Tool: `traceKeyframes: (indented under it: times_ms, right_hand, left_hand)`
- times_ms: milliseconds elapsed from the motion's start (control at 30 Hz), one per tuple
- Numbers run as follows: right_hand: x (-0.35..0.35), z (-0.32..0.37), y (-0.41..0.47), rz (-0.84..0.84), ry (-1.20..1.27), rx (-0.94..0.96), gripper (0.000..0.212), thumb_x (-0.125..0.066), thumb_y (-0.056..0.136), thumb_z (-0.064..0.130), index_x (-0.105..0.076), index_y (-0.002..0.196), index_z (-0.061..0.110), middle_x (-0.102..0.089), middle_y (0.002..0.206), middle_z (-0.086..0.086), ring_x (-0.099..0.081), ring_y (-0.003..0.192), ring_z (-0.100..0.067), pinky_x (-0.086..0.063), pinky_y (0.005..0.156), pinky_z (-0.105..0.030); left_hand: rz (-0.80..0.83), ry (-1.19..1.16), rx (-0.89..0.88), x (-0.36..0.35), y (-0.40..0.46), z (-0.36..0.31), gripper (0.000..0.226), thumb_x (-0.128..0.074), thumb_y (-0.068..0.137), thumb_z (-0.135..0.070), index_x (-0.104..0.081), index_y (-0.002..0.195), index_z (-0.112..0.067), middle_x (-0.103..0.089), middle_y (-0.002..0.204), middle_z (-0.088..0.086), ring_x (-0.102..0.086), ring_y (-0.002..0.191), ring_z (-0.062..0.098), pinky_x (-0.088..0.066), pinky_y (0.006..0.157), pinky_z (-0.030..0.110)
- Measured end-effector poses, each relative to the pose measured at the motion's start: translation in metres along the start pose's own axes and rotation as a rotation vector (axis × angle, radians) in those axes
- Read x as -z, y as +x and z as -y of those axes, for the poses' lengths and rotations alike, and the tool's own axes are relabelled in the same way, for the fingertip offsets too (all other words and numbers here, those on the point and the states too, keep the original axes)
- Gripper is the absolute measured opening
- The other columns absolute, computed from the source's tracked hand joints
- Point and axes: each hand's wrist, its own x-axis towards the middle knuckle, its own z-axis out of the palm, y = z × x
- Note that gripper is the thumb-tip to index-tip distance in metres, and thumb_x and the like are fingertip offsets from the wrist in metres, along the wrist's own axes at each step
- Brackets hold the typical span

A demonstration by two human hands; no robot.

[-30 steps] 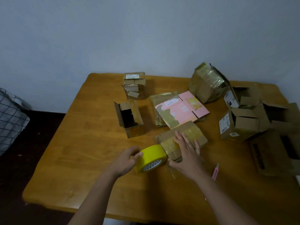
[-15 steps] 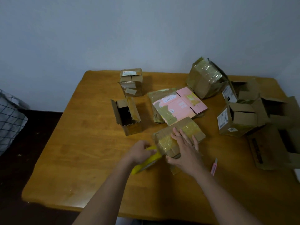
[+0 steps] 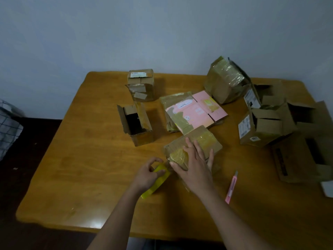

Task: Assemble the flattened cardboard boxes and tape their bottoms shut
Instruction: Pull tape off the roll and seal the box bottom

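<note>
The small cardboard box (image 3: 193,150) being taped sits near the middle of the wooden table (image 3: 86,159), just nearer than the flattened pink box (image 3: 196,112). It looks light and thin-walled, its top already slick with old yellowish tape, so it would likely slide or cave under a hard squeeze; pressing down flat on its broad top face, close to the seam, seems the safer hold. The right hand (image 3: 195,165) does that, fingers spread and straight across the top, thumb along the near left edge, grasping nothing. The left hand (image 3: 147,175) is curled round the yellow tape roll (image 3: 156,179), pinching it just to the left of the box's near left corner, the roll tilted toward the tabletop. Whether a strip already runs from the roll onto the cardboard is hard to tell, as the hands hide the join. The roll itself is stiff and easy to grip by its rim. A pink utility knife (image 3: 232,186) lies on the table just right of the right forearm, within reach for cutting the tape.
</note>
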Motion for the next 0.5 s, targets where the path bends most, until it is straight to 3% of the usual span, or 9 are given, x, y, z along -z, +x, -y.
traceKeyframes:
  times_ms: [133,200,267,400,500]
  right_hand:
    - [-0.007,0.005,0.003,-0.018,0.003,-0.007,0.086,-0.048,0.089,0.062,-0.001,0.152,0.027,-0.019,0.16,0.011,0.015,0.147,-0.007,0.03,0.106,-0.048]
    - [-0.003,-0.002,0.007,0.006,0.028,0.063,0.081,-0.05,0.091,0.058,-0.005,0.15,0.026,-0.022,0.16,0.009,0.016,0.147,-0.007,0.027,0.107,-0.05]
    - [0.002,-0.009,0.011,0.042,0.055,0.102,0.078,-0.051,0.092,0.055,-0.01,0.151,0.024,-0.022,0.16,0.01,0.017,0.146,-0.005,0.025,0.107,-0.049]
    - [0.004,-0.015,0.013,0.053,0.043,0.124,0.08,-0.05,0.094,0.052,-0.004,0.153,0.024,-0.021,0.16,0.01,0.022,0.144,-0.002,0.026,0.108,-0.047]
    - [0.0,-0.011,0.012,0.009,0.026,0.094,0.083,-0.048,0.093,0.053,0.0,0.154,0.023,-0.03,0.157,0.009,0.018,0.146,-0.005,0.024,0.111,-0.05]
  left_hand:
    - [0.049,0.013,0.008,0.009,0.003,0.004,0.02,-0.072,0.086,-0.026,-0.066,0.104,-0.032,-0.049,0.083,-0.001,-0.046,0.075,0.011,-0.04,0.06,0.019]
    - [0.085,0.047,-0.002,0.014,0.005,0.002,0.015,-0.069,0.089,-0.029,-0.07,0.104,-0.028,-0.062,0.092,0.002,-0.056,0.081,0.01,-0.045,0.065,0.022]
    - [0.088,0.102,-0.03,0.013,0.003,-0.003,0.017,-0.065,0.092,-0.03,-0.072,0.105,-0.022,-0.066,0.091,0.003,-0.059,0.073,0.008,-0.046,0.062,0.02]
    - [-0.051,0.355,-0.044,-0.002,-0.003,0.001,0.036,-0.064,0.089,-0.046,-0.066,0.121,-0.03,-0.062,0.109,-0.001,-0.059,0.108,0.017,-0.045,0.079,0.027]
    - [-0.029,0.22,-0.087,-0.006,-0.005,0.008,0.044,-0.065,0.09,-0.038,-0.055,0.133,-0.031,-0.059,0.121,0.001,-0.057,0.112,0.022,-0.046,0.082,0.027]
